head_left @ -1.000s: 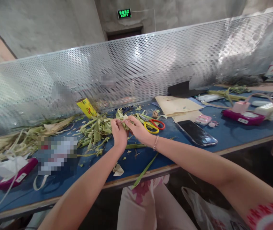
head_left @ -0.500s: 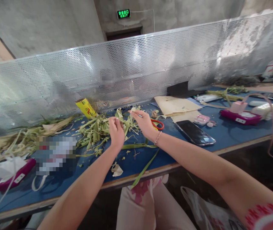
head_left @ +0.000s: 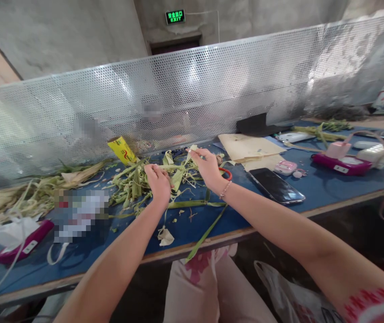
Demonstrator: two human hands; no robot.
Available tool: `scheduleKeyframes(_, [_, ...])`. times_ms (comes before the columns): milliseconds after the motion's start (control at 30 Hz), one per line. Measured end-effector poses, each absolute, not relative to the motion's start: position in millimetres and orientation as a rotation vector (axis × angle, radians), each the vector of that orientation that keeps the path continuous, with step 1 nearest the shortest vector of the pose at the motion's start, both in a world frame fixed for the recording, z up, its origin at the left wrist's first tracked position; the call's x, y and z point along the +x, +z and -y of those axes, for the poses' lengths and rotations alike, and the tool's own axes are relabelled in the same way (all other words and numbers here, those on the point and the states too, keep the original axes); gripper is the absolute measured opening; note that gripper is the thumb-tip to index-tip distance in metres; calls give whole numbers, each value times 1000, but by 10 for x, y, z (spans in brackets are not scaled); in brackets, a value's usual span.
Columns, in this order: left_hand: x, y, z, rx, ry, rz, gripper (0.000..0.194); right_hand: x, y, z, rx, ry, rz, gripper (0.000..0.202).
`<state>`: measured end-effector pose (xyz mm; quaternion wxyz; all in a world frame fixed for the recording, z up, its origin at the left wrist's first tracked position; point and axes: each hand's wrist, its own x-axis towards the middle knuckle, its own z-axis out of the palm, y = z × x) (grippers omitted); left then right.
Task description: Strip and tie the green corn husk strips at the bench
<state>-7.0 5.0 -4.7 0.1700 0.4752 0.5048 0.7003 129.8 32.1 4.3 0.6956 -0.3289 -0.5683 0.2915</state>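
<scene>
My left hand (head_left: 158, 183) is closed over pale green leaf strips (head_left: 177, 177), which stick out to the right of its fingers. Up and to the right, my right hand (head_left: 208, 169) pinches the upper end of a pale leaf piece (head_left: 192, 149) between thumb and fingers. Strips of leaf span the gap between both hands. A heap of cut green stems and leaf scraps (head_left: 129, 187) lies beside my left hand. Red-handled scissors (head_left: 226, 173) rest partly hidden behind my right hand. A long green leaf (head_left: 207, 235) hangs over the table's front edge.
The blue table (head_left: 192, 226) holds a yellow tube (head_left: 121, 150), brown paper (head_left: 245, 148), a black phone (head_left: 275, 185) and purple power strips (head_left: 342, 165). Dry husks (head_left: 60, 184) lie at the left. A perforated metal screen (head_left: 212, 89) stands behind.
My left hand has shifted slightly left, and my right hand slightly up and right. The gap between them is wider, with more of the leaf strips showing.
</scene>
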Motion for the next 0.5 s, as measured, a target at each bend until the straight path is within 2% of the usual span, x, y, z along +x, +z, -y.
scheduleKeyframes(233, [-155, -8, -131, 1294, 2007, -1337, 12, 1368, 17, -438, -696, 715, 1188, 24])
scheduleKeyframes(500, [-149, 9, -144, 1317, 1743, -1279, 15, 1310, 105, -260, -667, 1046, 1061, 26])
